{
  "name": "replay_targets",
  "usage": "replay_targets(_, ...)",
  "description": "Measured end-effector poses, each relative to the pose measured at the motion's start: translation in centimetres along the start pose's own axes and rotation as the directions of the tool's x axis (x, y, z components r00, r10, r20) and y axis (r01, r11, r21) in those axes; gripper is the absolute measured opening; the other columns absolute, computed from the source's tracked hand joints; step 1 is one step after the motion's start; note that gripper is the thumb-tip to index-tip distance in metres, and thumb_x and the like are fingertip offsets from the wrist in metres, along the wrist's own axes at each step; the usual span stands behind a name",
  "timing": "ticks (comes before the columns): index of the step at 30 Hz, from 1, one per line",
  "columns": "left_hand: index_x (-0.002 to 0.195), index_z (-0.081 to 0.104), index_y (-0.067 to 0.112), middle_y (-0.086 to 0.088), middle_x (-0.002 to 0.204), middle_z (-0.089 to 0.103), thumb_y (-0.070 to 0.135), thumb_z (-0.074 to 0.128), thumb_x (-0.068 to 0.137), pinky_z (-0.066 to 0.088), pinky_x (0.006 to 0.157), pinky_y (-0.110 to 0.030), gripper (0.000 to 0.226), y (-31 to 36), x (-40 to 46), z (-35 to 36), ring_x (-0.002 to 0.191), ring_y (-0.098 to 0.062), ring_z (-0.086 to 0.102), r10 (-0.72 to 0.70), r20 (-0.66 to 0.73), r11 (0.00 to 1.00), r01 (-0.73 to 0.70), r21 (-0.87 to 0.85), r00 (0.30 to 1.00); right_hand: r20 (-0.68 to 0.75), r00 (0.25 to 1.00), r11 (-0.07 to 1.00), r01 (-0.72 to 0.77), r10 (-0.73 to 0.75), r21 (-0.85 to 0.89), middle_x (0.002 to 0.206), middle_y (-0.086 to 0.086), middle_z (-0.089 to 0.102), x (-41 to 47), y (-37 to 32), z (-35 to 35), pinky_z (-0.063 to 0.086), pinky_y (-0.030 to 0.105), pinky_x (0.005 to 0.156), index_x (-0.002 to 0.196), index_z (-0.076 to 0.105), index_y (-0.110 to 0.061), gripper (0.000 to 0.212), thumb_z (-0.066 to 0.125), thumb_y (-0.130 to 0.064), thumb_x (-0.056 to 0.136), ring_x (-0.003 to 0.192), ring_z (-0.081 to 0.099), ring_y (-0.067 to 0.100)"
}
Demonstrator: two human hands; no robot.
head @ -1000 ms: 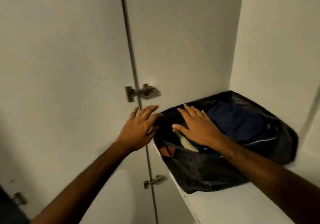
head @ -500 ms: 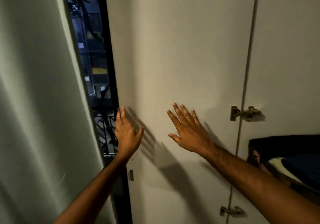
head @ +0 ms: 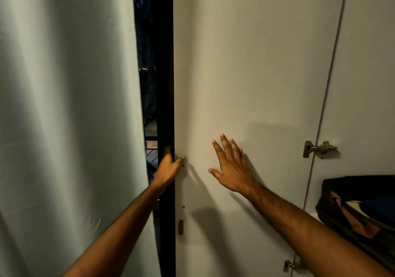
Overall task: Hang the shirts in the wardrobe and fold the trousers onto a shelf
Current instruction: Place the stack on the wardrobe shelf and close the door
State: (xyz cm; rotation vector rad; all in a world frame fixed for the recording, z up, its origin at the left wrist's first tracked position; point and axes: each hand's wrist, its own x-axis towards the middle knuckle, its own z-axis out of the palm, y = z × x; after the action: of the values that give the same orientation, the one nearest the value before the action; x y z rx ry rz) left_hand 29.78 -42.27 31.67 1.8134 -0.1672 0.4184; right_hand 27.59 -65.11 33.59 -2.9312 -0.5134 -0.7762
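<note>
The white wardrobe door (head: 256,73) stands swung out and fills the middle of the view. My left hand (head: 168,167) grips its free left edge, fingers curled round behind it and thumb on the inner face. My right hand (head: 230,167) is spread with straight fingers against or just off the door's inner face. At the far right a dark pile of folded clothes (head: 363,204) lies on the white shelf (head: 315,214), partly cut off by the frame.
A pale green curtain (head: 64,116) hangs on the left. Between it and the door runs a dark gap with a black window frame (head: 164,84) and railing. Metal hinges (head: 320,149) fix the door to the wardrobe side panel (head: 367,84).
My view turned left, away from the shelf and clothes. My left hand went from open beside the door to gripping its edge. My right hand left the clothes and moved to the door.
</note>
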Motion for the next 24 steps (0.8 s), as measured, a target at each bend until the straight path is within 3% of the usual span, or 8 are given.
replay_targets(4,0.125,0.049,0.027,0.01,0.12,0.062,0.058,0.044,0.099,0.051,0.093,-0.033,0.04,1.4,-3.9,-0.9,0.111,-0.01,0.061,0.109,-0.061,0.993,-0.111,-0.038,0.992,-0.136,0.991,0.994,-0.003,0.018,0.112,0.16,-0.002,-0.033,-1.5,-1.7,-1.8,-0.003,0.052,0.121,0.157,-0.012,-0.031,0.094,0.042,-0.071,0.09,0.148,-0.027,0.027)
replay_targets(6,0.11,0.053,0.026,0.011,0.104,0.065,0.056,0.036,0.102,0.053,0.079,-0.027,0.036,2.7,-6.5,-1.3,0.095,-0.004,0.065,0.179,-0.072,0.977,-0.186,-0.105,0.981,-0.212,0.977,0.986,-0.002,0.037,0.165,0.16,0.001,-0.033,-3.0,-3.0,-2.3,-0.004,0.054,0.121,0.157,-0.013,-0.029,0.103,0.041,-0.078,0.085,0.147,-0.03,0.026)
replay_targets(11,0.088,0.052,0.003,-0.003,0.075,0.061,0.033,0.048,0.099,0.055,0.051,-0.034,0.033,4.3,-12.2,-1.2,0.069,-0.018,0.063,0.389,0.084,0.894,-0.355,-0.273,0.917,-0.224,0.963,0.888,-0.032,0.15,0.458,0.155,-0.004,-0.041,-8.5,-6.1,-5.2,0.0,0.058,0.121,0.153,-0.025,-0.028,0.127,0.035,-0.097,0.065,0.145,-0.035,0.019)
replay_targets(14,0.085,0.06,0.012,0.002,0.078,0.058,0.032,0.065,0.093,0.055,0.055,-0.031,0.023,5.4,-15.0,0.2,0.074,-0.013,0.06,0.452,0.251,0.858,-0.34,-0.384,0.856,-0.235,0.953,0.828,-0.026,0.19,0.561,0.156,-0.011,-0.038,-12.2,-6.2,-7.7,0.007,0.057,0.122,0.148,-0.03,-0.037,0.126,0.045,-0.093,0.064,0.147,-0.03,0.015)
replay_targets(17,0.1,0.063,0.01,0.006,0.094,0.061,0.06,0.075,0.077,0.052,0.066,-0.028,0.056,6.9,-17.5,3.6,0.088,-0.01,0.059,0.46,0.381,0.866,-0.31,-0.392,0.802,-0.212,0.946,0.75,-0.046,0.244,0.66,0.159,-0.02,-0.029,-16.4,-5.2,-10.5,0.011,0.05,0.124,0.15,-0.026,-0.039,0.124,0.055,-0.083,0.067,0.15,-0.018,0.007)
replay_targets(20,0.121,0.056,0.028,0.002,0.113,0.06,0.079,0.068,0.067,0.053,0.078,-0.022,0.075,9.3,-20.3,7.3,0.095,-0.005,0.061,0.462,0.536,0.881,-0.292,-0.374,0.707,-0.187,0.924,0.653,-0.082,0.332,0.753,0.164,-0.018,-0.008,-20.1,-4.1,-13.5,0.018,0.031,0.121,0.156,-0.01,-0.035,0.121,0.066,-0.074,0.07,0.151,0.0,0.004)
replay_targets(22,0.124,0.054,0.031,-0.009,0.116,0.058,0.082,0.063,0.068,0.054,0.08,-0.024,0.076,10.7,-21.9,9.9,0.092,-0.005,0.062,0.46,0.624,0.887,-0.293,-0.357,0.631,-0.165,0.9,0.634,-0.145,0.404,0.76,0.156,-0.01,0.027,-22.6,-2.9,-15.4,0.03,0.011,0.106,0.157,0.011,-0.025,0.103,0.073,-0.053,0.081,0.145,0.025,0.003)
replay_targets(24,0.118,0.058,0.021,-0.01,0.108,0.06,0.079,0.061,0.074,0.057,0.08,-0.029,0.073,11.7,-23.1,12.1,0.09,-0.012,0.063,0.484,0.646,0.875,-0.35,-0.335,0.591,-0.191,0.886,0.653,-0.152,0.423,0.742,0.131,-0.026,0.041,-24.8,-1.8,-16.9,0.037,-0.003,0.082,0.154,0.022,-0.024,0.082,0.072,-0.027,0.089,0.121,0.044,-0.018)
